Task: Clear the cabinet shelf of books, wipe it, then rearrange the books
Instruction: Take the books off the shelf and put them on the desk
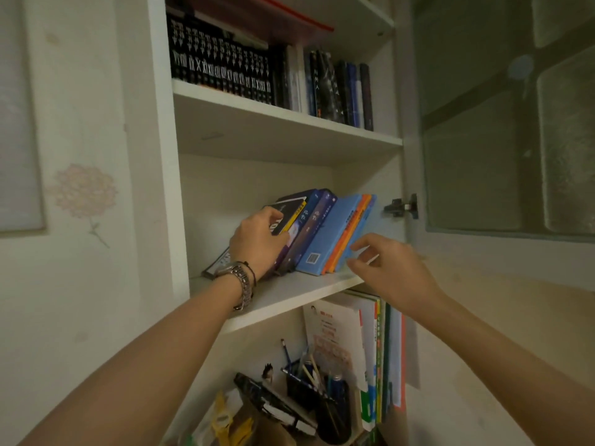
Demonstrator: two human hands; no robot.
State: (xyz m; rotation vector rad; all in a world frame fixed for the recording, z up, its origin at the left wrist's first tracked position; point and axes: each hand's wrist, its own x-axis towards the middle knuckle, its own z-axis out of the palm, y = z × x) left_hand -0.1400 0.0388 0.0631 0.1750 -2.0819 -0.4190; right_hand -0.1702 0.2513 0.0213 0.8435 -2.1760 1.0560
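Books (325, 230) with blue, purple and orange covers leaned leftward in a row on the white cabinet shelf (289, 294). The left hand (257, 243), a metal watch (240, 281) at its wrist, gripped the black-and-yellow book (291, 215) at the row's left end. The right hand (389, 268) hovered just beside the orange books, fingers (363, 241) loosely spread, holding nothing.
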